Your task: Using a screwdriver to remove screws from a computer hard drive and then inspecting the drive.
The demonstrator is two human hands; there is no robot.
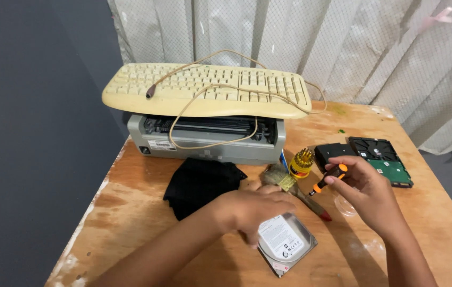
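A silver hard drive [285,243] is pinned flat on the wooden bench [130,212] near its front edge by the left hand [258,208], fingers curled over it. An orange-black screwdriver [330,178] is pinched in the right hand [364,192], fingers closed. A paintbrush [290,186] is seen between the hands.

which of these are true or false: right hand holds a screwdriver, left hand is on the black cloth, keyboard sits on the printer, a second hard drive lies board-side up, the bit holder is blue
1. The right hand holds a screwdriver. True.
2. The left hand rests on the black cloth. False: it grips a hard drive with a white label.
3. The keyboard sits on the printer. True.
4. A second hard drive lies circuit board up. True.
5. The bit holder is blue. False: it is yellow.
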